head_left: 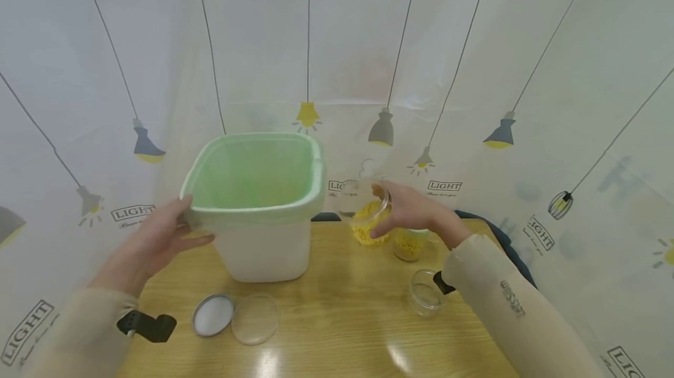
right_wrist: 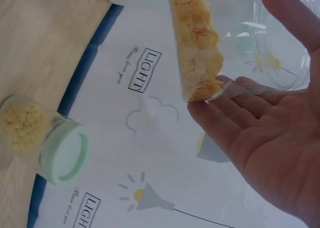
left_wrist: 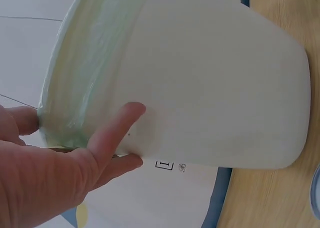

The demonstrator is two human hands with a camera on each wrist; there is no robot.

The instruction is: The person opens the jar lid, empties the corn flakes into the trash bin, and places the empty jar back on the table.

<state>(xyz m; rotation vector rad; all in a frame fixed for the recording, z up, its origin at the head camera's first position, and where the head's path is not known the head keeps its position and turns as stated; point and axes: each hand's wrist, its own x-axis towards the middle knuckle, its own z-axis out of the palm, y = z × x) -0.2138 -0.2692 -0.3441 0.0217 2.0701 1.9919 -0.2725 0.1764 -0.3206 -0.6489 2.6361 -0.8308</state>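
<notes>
A white plastic bin (head_left: pixel 263 249) with a pale green rim and inside stands on the wooden table, left of centre. My left hand (head_left: pixel 160 234) grips its rim at the near left corner; in the left wrist view, fingers (left_wrist: pixel 122 125) lie against the outer wall. Beyond the bin's right side, my right hand (head_left: pixel 405 208) holds a clear open jar (head_left: pixel 363 214) partly filled with yellow flakes (right_wrist: pixel 197 47). The jar is raised and tilted, with its bare upper part between thumb and fingers in the right wrist view. Just behind that hand stands a smaller jar (right_wrist: pixel 25 125) with a mint green lid (right_wrist: pixel 65 153).
Near the front of the wooden table (head_left: pixel 337 319) lie a metal-rimmed round lid (head_left: pixel 213 315) and a clear disc (head_left: pixel 255 319), side by side. A small clear glass container (head_left: pixel 425 293) sits below the right forearm. A lamp-printed sheet (head_left: pixel 347 44) hangs behind the table.
</notes>
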